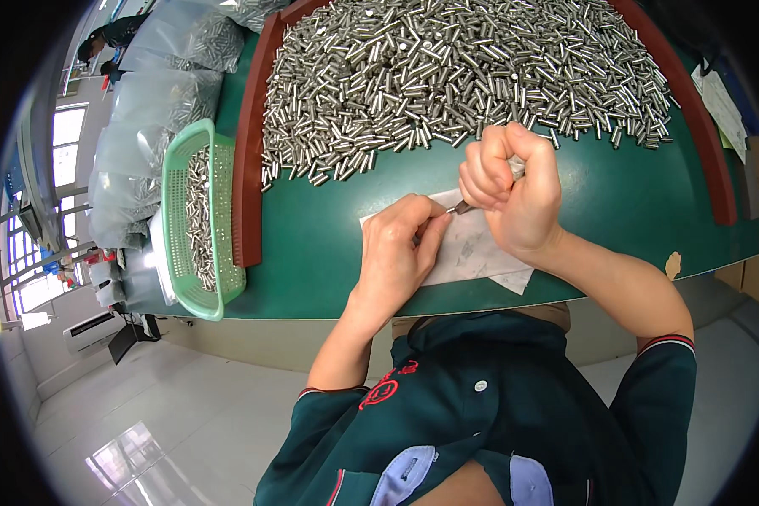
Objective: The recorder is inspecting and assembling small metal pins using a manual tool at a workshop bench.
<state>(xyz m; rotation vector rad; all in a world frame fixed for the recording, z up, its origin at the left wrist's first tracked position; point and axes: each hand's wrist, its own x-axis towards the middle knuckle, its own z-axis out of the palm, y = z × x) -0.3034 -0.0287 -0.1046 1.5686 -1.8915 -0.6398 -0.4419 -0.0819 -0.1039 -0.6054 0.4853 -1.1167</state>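
Over the white cloth (468, 250), the left hand (399, 240) pinches a small metal pin (450, 211) — long axis toward the dark tool (462, 207) gripped in the closed right hand (519, 187) — contact unclear.

tool (463, 207) mostly hidden in right grip (519, 192); piece (450, 211) in left grip (402, 242) too small to tell

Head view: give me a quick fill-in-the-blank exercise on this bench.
1. The perforated plastic basket is light ____ in colour.
2. That basket stands to the ____ of the big pile of metal pins.
3. A dark-tipped tool is held in the person's ____ hand.

Missing words: green; left; right.
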